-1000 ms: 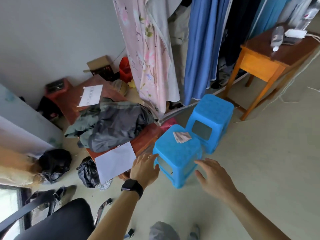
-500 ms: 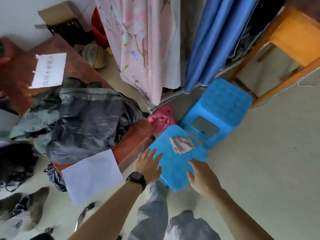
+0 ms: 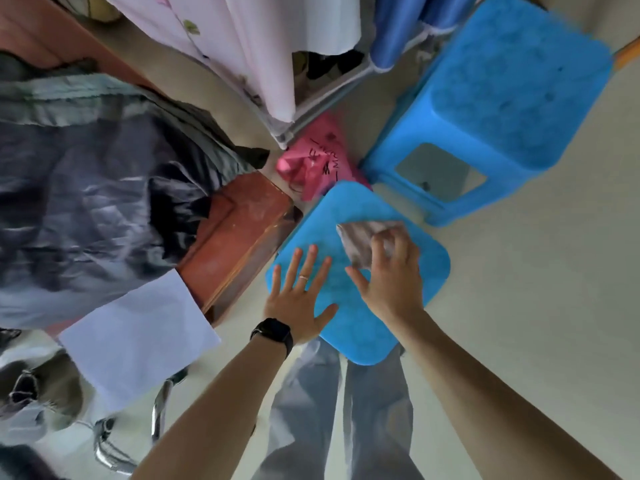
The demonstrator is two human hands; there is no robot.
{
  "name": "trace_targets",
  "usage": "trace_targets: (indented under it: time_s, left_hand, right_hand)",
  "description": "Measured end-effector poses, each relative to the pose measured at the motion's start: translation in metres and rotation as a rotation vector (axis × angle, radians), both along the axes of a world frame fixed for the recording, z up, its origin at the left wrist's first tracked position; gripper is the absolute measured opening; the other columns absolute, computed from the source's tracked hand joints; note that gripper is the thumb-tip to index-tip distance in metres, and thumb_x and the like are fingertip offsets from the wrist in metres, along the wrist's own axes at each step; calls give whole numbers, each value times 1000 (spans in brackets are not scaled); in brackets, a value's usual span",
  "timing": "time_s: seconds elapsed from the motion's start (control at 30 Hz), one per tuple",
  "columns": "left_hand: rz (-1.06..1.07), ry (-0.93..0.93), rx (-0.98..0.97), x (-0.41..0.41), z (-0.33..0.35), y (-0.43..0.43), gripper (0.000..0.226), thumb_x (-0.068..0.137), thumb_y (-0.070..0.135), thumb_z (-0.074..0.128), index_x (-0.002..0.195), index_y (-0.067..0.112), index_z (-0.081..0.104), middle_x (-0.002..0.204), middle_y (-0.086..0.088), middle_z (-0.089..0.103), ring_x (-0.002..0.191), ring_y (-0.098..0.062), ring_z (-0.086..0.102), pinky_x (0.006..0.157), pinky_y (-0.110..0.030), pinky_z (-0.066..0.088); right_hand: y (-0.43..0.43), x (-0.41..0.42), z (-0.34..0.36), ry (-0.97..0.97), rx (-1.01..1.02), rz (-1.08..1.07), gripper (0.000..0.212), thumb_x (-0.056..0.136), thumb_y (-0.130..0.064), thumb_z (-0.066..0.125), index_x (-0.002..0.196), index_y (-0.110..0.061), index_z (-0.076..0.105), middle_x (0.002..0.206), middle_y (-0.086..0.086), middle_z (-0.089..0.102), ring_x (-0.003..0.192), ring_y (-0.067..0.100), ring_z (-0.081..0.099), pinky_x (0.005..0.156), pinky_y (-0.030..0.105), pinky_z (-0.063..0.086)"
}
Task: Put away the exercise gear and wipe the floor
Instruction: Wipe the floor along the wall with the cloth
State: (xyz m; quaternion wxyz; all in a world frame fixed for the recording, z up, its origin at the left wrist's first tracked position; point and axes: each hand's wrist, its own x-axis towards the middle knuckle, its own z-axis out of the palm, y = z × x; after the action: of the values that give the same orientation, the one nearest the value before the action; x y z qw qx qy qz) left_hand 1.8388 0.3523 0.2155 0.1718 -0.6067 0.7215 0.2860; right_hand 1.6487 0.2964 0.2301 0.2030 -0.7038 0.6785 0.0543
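1. Fingers (image 3: pixel 309 265) of my left hand (image 3: pixel 298 301) are spread wide and lie flat on the top of the near blue stool (image 3: pixel 349 327), with a ring on one finger and a black watch (image 3: pixel 273 334) on the wrist.
2. My right hand (image 3: pixel 391 282) rests on a crumpled grey-brown cloth (image 3: pixel 360 237). Its fingers (image 3: pixel 379 247) are close together and slightly bent over the cloth, and the thumb points out sideways on the bare plastic, so nothing is pinched yet.
3. The cloth, which I judge is for wiping the floor (image 3: pixel 536 306), sits on this stool top toward its far right corner. I cannot pick out any exercise gear in view.
4. A second blue stool (image 3: pixel 502 98) stands just beyond, a pink bag (image 3: pixel 318 161) lies on the floor between the two, and a red-brown bench (image 3: pixel 239 230) piled with a dark jacket (image 3: pixel 104 188) is just beside my left hand.
5. What could go wrong:
   - The stool looks like light plastic. With both palms leaning on it, it may skid or tip on the smooth floor.
   - If I drag the cloth with fingertips alone, it may slide off the far edge and drop beside the pink bag.
   - A quick lift of my left hand could knock the bench corner, which is close.
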Motion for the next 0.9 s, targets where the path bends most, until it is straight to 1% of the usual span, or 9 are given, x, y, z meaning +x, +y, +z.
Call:
trace_targets:
  time_s: [0.17, 0.27, 0.4, 0.47, 0.57, 0.7, 0.8, 0.87, 0.9]
  left_hand:
    - [-46, -30, 122, -1, 17, -10, 87, 95, 66, 32, 148, 36, -30, 151, 7, -46, 141, -24, -39, 116, -53, -16]
    - [-18, -27, 230, -7, 45, -26, 86, 97, 48, 45, 155, 31, -17, 161, 2, -29, 149, -25, -23, 121, -53, -3]
    - [393, 253, 269, -18, 105, -53, 71, 94, 43, 55, 155, 29, 24, 160, 0, 29, 149, -20, 20, 118, -39, 26]
    - [478, 417, 283, -27, 147, -65, 72, 88, 41, 65, 152, 32, 31, 154, 3, 39, 140, -18, 36, 108, -33, 40]
    - [570, 637, 286, -47, 213, -81, 76, 85, 30, 75, 149, 33, 35, 143, 8, 44, 119, -8, 48, 81, -7, 44]
    - [643, 793, 478, -86, 293, -92, 72, 86, 22, 75, 147, 29, 37, 130, 2, 50, 110, -13, 50, 75, -21, 44]
    - [619, 879, 584, -117, 343, -87, 33, 85, 27, 71, 116, 21, 61, 94, 9, 65, 91, -11, 58, 69, -23, 39]
    - [558, 921, 541, -144, 367, -81, 14, 79, 33, 73, 86, 25, 64, 73, 14, 63, 76, -6, 57, 69, -27, 39]
    - [517, 921, 441, -156, 373, -77, 16, 80, 29, 75, 76, 25, 60, 66, 13, 59, 69, -4, 54, 65, -26, 38]
  right_hand:
    - [-13, 1, 13, 115, 12, 9, 31, 76, -9, 71, 104, -13, 58, 118, 19, 57, 90, 40, 56, 58, 43, 51]
    - [-29, -19, 37, -148, 119, -150, 22, 95, -10, 51, 116, -7, 52, 114, 20, 62, 99, 42, 59, 71, 44, 48]
    - [-24, -48, 107, -422, 262, -467, 7, 99, -18, 45, 100, -13, 51, 87, 10, 65, 85, 34, 60, 65, 34, 36]
    - [-13, -59, 153, -493, 242, -549, 16, 96, -15, 50, 81, -19, 45, 70, -5, 54, 73, 26, 51, 61, 33, 35]
    - [6, -74, 221, -587, 232, -619, 20, 93, -10, 56, 75, -16, 47, 61, -5, 51, 65, 18, 49, 57, 29, 37]
    - [39, -92, 307, -692, 182, -656, 11, 90, -9, 57, 81, -5, 51, 60, -2, 49, 59, 13, 43, 58, 31, 36]
    - [60, -110, 346, -733, 120, -747, 9, 90, -9, 60, 82, -6, 56, 60, -7, 54, 62, 14, 50, 64, 35, 44]
    - [76, -129, 362, -778, 82, -842, 7, 92, -13, 61, 85, -12, 61, 71, -6, 65, 73, 21, 62, 74, 43, 54]
    - [82, -136, 369, -800, 76, -892, 5, 93, -13, 61, 89, -16, 62, 79, 0, 69, 79, 26, 66, 77, 47, 57]
